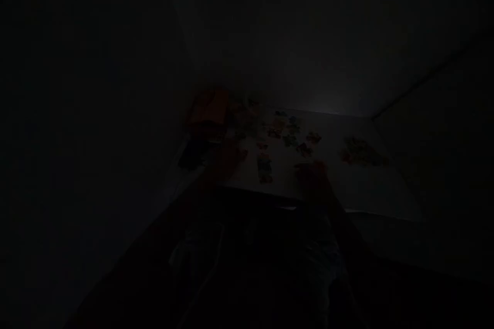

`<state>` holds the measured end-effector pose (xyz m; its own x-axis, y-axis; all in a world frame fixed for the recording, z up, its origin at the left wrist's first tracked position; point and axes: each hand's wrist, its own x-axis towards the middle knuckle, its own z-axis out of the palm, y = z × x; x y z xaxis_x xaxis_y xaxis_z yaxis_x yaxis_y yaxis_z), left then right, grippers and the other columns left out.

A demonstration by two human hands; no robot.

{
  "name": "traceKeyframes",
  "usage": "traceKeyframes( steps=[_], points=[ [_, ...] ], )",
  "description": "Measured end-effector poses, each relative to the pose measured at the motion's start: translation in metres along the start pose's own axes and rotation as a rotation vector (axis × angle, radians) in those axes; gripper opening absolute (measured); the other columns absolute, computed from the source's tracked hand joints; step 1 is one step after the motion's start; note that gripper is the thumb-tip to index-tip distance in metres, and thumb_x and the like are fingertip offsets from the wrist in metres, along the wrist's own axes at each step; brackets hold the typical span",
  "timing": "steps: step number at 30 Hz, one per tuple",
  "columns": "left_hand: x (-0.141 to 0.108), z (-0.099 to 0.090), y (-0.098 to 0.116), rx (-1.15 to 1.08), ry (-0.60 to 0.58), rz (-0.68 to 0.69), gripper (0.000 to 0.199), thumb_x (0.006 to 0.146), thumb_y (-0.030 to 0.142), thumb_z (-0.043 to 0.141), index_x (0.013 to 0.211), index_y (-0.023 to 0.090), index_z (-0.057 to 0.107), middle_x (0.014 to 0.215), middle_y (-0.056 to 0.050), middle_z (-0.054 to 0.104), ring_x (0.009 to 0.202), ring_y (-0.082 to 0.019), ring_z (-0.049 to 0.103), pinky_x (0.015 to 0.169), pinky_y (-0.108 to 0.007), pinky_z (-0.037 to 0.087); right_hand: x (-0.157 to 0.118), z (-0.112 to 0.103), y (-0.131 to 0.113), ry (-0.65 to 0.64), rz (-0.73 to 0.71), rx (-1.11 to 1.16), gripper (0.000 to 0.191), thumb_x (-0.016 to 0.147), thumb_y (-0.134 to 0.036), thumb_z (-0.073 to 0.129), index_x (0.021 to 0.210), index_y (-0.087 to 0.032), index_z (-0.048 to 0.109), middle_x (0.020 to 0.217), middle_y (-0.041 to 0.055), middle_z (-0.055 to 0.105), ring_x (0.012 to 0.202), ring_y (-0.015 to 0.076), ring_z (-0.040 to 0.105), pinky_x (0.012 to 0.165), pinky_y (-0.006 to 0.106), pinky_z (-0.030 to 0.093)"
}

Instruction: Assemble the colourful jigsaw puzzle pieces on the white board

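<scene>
The picture is very dark. On a pale tabletop (pixel 370 190) lie several jigsaw-like pieces (pixel 290 141). A short upright strip of pieces (pixel 264 167) stands between my hands. My left hand (pixel 228 158) rests left of that strip, near a dark object (pixel 193 154) I cannot make out. My right hand (pixel 313 170) is at the table's near side, below a dark piece (pixel 304 150). Whether either hand holds anything is hidden by the darkness, and the fingers are too dim to read.
An orange box or bag (pixel 209 107) sits at the table's back left, beside a cluster of pieces (pixel 243 113). A multicoloured pile (pixel 360 151) lies on the right part of the table. A pale wall rises behind the table, and my legs are below its near edge.
</scene>
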<state>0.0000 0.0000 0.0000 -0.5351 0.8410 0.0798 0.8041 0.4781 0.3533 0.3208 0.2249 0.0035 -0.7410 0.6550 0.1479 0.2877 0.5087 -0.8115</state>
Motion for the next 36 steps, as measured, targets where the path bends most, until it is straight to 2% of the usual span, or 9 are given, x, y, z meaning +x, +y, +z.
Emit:
traceKeyframes(
  steps=[4, 7, 10, 13, 17, 21, 27, 33, 36],
  points=[
    [0.026, -0.007, -0.012, 0.045, -0.045, 0.012, 0.065, 0.125, 0.036, 0.076, 0.184, 0.013, 0.059, 0.193, -0.025, 0.059, 0.177, -0.039, 0.053, 0.148, -0.057, 0.039, -0.006, 0.003, 0.023, 0.025, 0.039, -0.010, 0.033, 0.103, -0.067, 0.076, 0.109, -0.037, 0.090, 0.097, 0.0180, 0.085, 0.092, 0.0432, 0.080, 0.085, 0.068, 0.069],
    [0.037, -0.009, -0.012, 0.056, -0.067, 0.071, 0.055, 0.128, 0.032, 0.075, 0.179, 0.012, 0.066, 0.190, -0.024, 0.063, 0.174, -0.037, 0.056, 0.150, -0.057, 0.035, -0.009, 0.003, 0.026, 0.013, 0.055, -0.025, 0.028, 0.103, -0.064, 0.075, 0.111, -0.042, 0.090, 0.109, 0.0180, 0.088, 0.102, 0.0453, 0.084, 0.096, 0.071, 0.070],
    [0.043, -0.008, -0.007, 0.051, -0.087, 0.119, 0.039, 0.128, 0.027, 0.073, 0.164, 0.013, 0.078, 0.175, -0.022, 0.075, 0.158, -0.034, 0.068, 0.140, -0.053, 0.046, -0.009, 0.006, 0.027, -0.005, 0.076, -0.069, 0.035, 0.103, -0.063, 0.073, 0.118, -0.037, 0.092, 0.117, 0.0208, 0.090, 0.111, 0.0472, 0.087, 0.105, 0.073, 0.070],
    [0.046, -0.005, -0.003, 0.039, -0.106, 0.142, 0.034, 0.126, 0.022, 0.073, 0.159, 0.015, 0.081, 0.165, -0.021, 0.080, 0.146, -0.032, 0.074, 0.128, -0.048, 0.055, -0.009, 0.008, 0.027, -0.022, 0.082, -0.111, 0.039, 0.106, -0.061, 0.069, 0.125, -0.037, 0.094, 0.115, 0.0214, 0.090, 0.109, 0.0464, 0.087, 0.105, 0.071, 0.072],
    [0.051, -0.003, -0.002, 0.042, -0.103, 0.131, 0.032, 0.122, 0.027, 0.079, 0.152, 0.018, 0.082, 0.162, -0.020, 0.079, 0.142, -0.035, 0.074, 0.124, -0.050, 0.059, -0.007, 0.009, 0.024, -0.035, 0.071, -0.150, 0.044, 0.109, -0.063, 0.063, 0.130, -0.041, 0.095, 0.117, 0.0210, 0.090, 0.112, 0.0468, 0.087, 0.107, 0.071, 0.071],
    [0.061, -0.010, -0.005, 0.054, -0.110, 0.070, 0.033, 0.115, 0.040, 0.093, 0.137, 0.018, 0.082, 0.142, -0.019, 0.081, 0.136, -0.038, 0.071, 0.122, -0.054, 0.060, -0.005, 0.008, 0.021, -0.056, 0.096, -0.147, 0.046, 0.107, -0.064, 0.063, 0.129, -0.041, 0.096, 0.122, 0.0215, 0.091, 0.119, 0.0492, 0.086, 0.109, 0.076, 0.070],
    [0.075, -0.022, -0.006, -0.042, -0.199, -0.013, 0.029, 0.111, 0.035, 0.099, 0.117, 0.016, 0.078, 0.105, -0.007, 0.078, 0.105, -0.025, 0.070, 0.103, -0.041, 0.063, -0.006, 0.009, 0.021, -0.034, 0.092, -0.075, 0.044, 0.105, -0.064, 0.066, 0.129, -0.042, 0.095, 0.123, 0.0208, 0.091, 0.119, 0.0500, 0.084, 0.114, 0.077, 0.067],
    [0.073, -0.033, -0.005, -0.246, -0.201, -0.086, 0.036, 0.110, 0.045, 0.094, 0.135, 0.020, 0.082, 0.117, -0.011, 0.086, 0.116, -0.032, 0.081, 0.103, -0.043, 0.068, -0.006, 0.010, 0.026, -0.025, 0.104, -0.077, 0.044, 0.107, -0.067, 0.062, 0.124, -0.041, 0.093, 0.112, 0.0194, 0.089, 0.109, 0.0470, 0.085, 0.106, 0.072, 0.070],
    [0.073, -0.042, -0.004, -0.382, -0.221, -0.080, 0.025, 0.114, 0.039, 0.083, 0.133, 0.022, 0.087, 0.127, -0.011, 0.091, 0.123, -0.033, 0.085, 0.106, -0.044, 0.071, -0.005, 0.010, 0.025, -0.028, 0.106, -0.092, 0.042, 0.106, -0.068, 0.062, 0.120, -0.041, 0.091, 0.115, 0.0193, 0.089, 0.111, 0.0459, 0.085, 0.105, 0.071, 0.071]
  ],
)
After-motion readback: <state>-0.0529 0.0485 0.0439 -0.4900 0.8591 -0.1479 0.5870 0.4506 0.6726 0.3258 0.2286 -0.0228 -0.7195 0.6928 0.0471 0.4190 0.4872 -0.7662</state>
